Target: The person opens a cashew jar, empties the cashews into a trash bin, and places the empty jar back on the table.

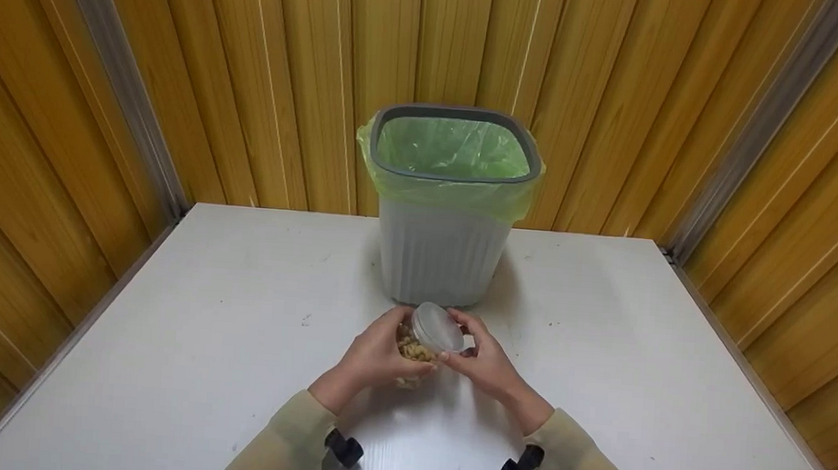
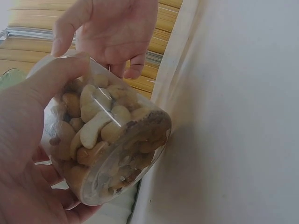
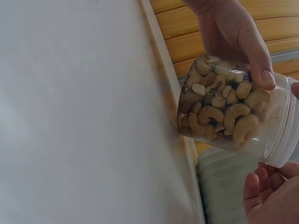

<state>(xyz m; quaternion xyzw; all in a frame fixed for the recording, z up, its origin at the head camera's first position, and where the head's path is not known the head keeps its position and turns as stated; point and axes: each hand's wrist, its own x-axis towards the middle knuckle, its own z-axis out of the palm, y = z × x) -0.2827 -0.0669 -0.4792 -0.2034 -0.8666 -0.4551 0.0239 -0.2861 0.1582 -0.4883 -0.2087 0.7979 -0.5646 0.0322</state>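
A clear plastic jar [image 1: 413,350] of cashew nuts is tilted over the table, its lid end leaning to the right. My left hand [image 1: 376,348] grips the jar's side, the thumb lying across the wall in the left wrist view. The translucent lid [image 1: 440,328] sits at the jar's mouth, and my right hand [image 1: 487,363] holds its rim between thumb and fingers. In the right wrist view, cashews [image 3: 224,107] fill much of the jar and the lid's rim [image 3: 282,128] lies against it. Whether the lid is tight or loose cannot be told.
Just beyond the hands stands a pale grey trash bin [image 1: 440,255] with a dark rim [image 1: 456,179] and a green liner bag [image 1: 454,149]. The white table [image 1: 159,364] carries small specks. Yellow wood-look panels [image 1: 290,71] enclose the back and both sides.
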